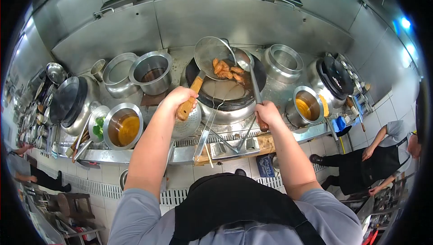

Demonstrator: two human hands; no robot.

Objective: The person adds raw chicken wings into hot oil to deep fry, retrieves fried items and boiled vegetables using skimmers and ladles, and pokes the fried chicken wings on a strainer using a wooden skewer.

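My left hand (180, 100) is closed round the wooden handle of a mesh strainer (206, 49), raised and tilted over a wok (223, 91) holding cloudy liquid. Browned fried pieces, perhaps chicken wings (222, 68), lie towards the strainer's right and lower side; some are close to the ladle. Wrapped round the dark handle of a metal ladle (255, 80) is my right hand (268, 113). The ladle's bowl is up beside the strainer's right rim; whether they touch, I cannot tell. Below my left hand, a perforated skimmer (188, 124) is partly hidden by my forearm.
Left of the wok stand a deep pot (152, 74) and an oil pot (122, 126); a ladle with green leaves (98, 125) lies beside it. Another oil pot (306, 106) is on the right. Long metal wires (205, 137) overhang the front edge. A co-worker (383, 159) stands right, another left (34, 173).
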